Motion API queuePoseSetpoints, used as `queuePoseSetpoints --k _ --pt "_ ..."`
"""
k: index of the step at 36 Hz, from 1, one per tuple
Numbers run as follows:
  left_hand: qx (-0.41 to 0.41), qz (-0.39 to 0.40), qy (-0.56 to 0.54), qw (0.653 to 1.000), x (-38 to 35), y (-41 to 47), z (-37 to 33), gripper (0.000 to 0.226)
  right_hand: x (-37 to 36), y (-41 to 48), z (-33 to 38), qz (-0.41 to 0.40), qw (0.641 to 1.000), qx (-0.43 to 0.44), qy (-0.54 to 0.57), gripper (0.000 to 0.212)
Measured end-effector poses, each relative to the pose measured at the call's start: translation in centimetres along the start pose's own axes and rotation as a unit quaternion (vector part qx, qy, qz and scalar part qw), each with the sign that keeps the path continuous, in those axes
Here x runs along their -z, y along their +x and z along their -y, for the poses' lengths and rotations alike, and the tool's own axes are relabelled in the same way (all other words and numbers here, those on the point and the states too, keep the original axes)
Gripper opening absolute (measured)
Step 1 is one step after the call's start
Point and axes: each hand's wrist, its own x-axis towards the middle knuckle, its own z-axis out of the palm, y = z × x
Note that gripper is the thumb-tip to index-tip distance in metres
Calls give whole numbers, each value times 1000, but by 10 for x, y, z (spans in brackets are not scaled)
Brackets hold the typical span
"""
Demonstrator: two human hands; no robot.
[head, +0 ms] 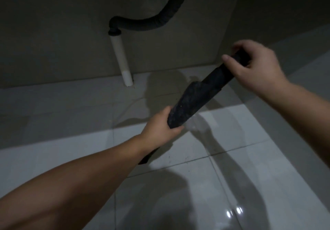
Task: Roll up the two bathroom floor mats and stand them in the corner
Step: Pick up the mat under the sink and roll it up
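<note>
A dark rolled-up floor mat [201,92] hangs slanted in the air above the white tiled floor, its far end pointing toward the room's corner [221,63]. My left hand [160,128] grips its near, lower end. My right hand [255,67] holds its far, upper end from above. A dark strip [148,155] shows just under my left forearm on the floor; I cannot tell whether it is the second mat or a loose part of this one.
A white drain pipe [122,60] runs down the back wall to the floor, joined above to a black corrugated hose [155,22]. Glossy white floor tiles [214,185] spread below me. A side wall [285,11] meets the back wall at the right.
</note>
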Motion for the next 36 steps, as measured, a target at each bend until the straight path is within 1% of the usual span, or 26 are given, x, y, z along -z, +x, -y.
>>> queuePoseSetpoints --k 1,2,4,6,8,10,12,13,15,16,17,19,21,23,24,25,26,28,30,31,32,34,35,36 --pt "5 0 -12 1000 -3 -1 0 48 -2 0 4 -3 996 -29 79 35" --pt "13 -4 -19 1000 -7 -3 -1 46 -3 1 10 -7 992 -36 123 32" --pt "36 -15 -32 999 -14 -4 -2 46 -3 3 23 -7 986 -10 168 37" --pt "49 -24 -52 997 -20 -3 -5 49 -2 5 39 -15 983 54 174 38" --pt "57 -39 -79 995 -24 -1 -7 52 -1 8 55 -33 981 119 151 35" --pt "66 -48 -113 990 -28 -2 -7 55 -4 7 66 -30 981 154 119 34" --pt "82 -52 -139 986 -34 -3 -3 57 -13 -3 74 6 984 157 80 36" --pt "92 -59 -151 983 -37 -4 -1 57 -21 -11 76 42 985 154 66 38" --pt "101 -76 -167 978 -41 -6 3 55 -34 -28 81 131 974 166 75 42" --pt "98 -83 -170 977 -42 -6 4 54 -37 -33 83 157 967 184 83 43" --pt "95 -90 -170 977 -42 -5 5 54 -37 -33 86 165 962 201 85 42" --pt "96 -100 -167 976 -39 -3 2 57 -30 -21 90 153 960 215 97 35" --pt "93 -108 -171 975 -33 1 -3 62 -23 -4 91 101 966 208 119 31" --pt "84 -110 -170 976 -27 6 -8 59 -22 3 86 38 971 193 139 27" --pt "77 -110 -162 978 -25 8 -9 58 -24 1 84 23 972 186 141 26" --pt "72 -108 -148 980 -24 9 -8 58 -30 -3 81 29 974 179 134 26" --pt "69 -105 -134 983 -24 9 -5 60 -37 -10 79 54 976 170 122 26" --pt "68 -105 -122 985 -24 6 0 60 -50 -26 77 133 972 157 110 32" --pt "69 -115 -129 983 -22 6 2 60 -50 -27 77 164 962 186 115 33" --pt "67 -120 -138 981 -19 7 -1 60 -46 -21 79 159 960 196 122 32" --pt "63 -125 -148 979 -16 10 -5 59 -42 -12 80 136 961 199 132 29" --pt "48 -136 -162 976 -11 18 -14 58 -34 4 82 57 969 180 157 28" --pt "37 -138 -164 976 -10 22 -17 59 -33 6 83 37 970 168 169 28" --pt "28 -136 -163 977 -9 24 -19 61 -36 2 83 42 971 157 173 29"
